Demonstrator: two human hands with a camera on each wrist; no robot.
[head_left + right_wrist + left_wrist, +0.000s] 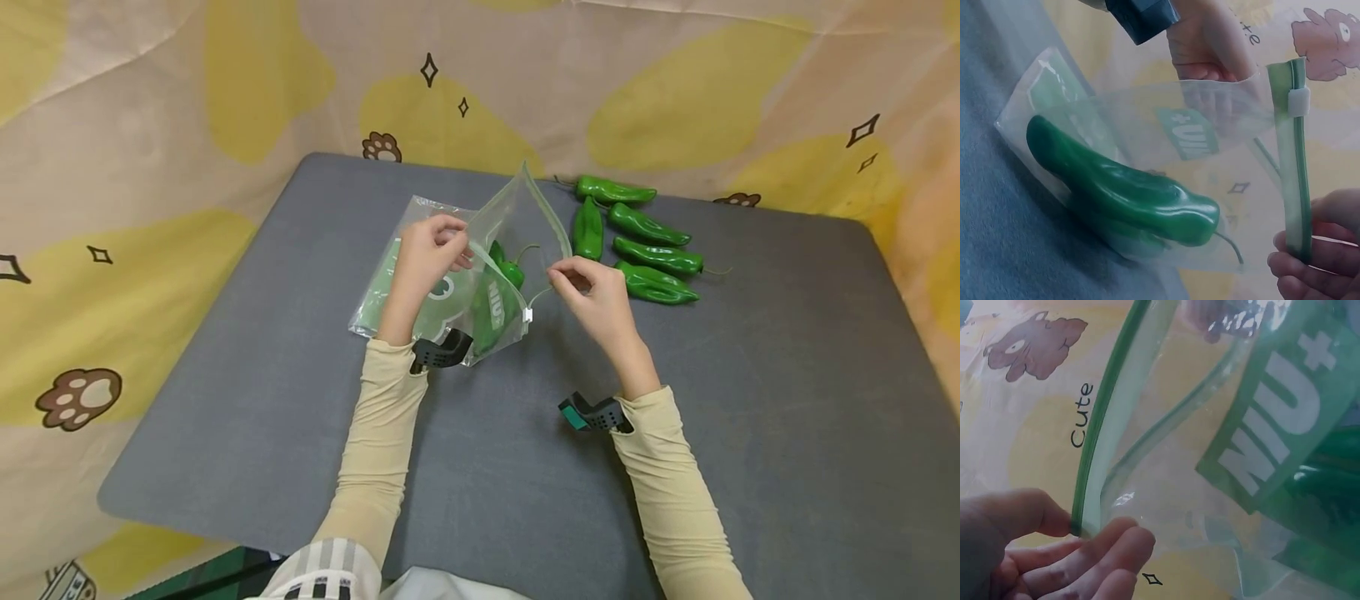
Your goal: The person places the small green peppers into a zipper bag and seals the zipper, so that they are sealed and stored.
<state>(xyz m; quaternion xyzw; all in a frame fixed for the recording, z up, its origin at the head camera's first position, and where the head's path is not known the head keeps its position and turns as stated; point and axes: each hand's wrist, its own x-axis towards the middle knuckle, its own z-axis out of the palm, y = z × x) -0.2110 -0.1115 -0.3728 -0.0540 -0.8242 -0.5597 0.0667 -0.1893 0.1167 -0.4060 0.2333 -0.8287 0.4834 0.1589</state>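
Bag: a clear plastic zip bag [517, 215] with green trim along its mouth and a green "NIU+" print, held up above the table between both hands, its mouth spread wide.
Slider: a small white plastic zip slider [528, 315] at the near corner of the mouth.
Inside the bag: at least one long, glossy green pepper [1129, 187] with a thin curved stem; whether there is another beneath it, I cannot tell.
Left hand: the left hand [433, 247] pinches the trim on one side, thumb against fingers.
Right hand: the right hand [592, 292] pinches the trim on the opposite side.
Under the left hand: flat clear plastic packaging with green print [381, 287], lying on the table.
Loose peppers: five glossy green peppers [648, 225] grouped beyond the right hand.
Table: a dark grey, round-cornered tabletop [787, 375].
Backdrop: cream cloth with yellow patches [487, 42].
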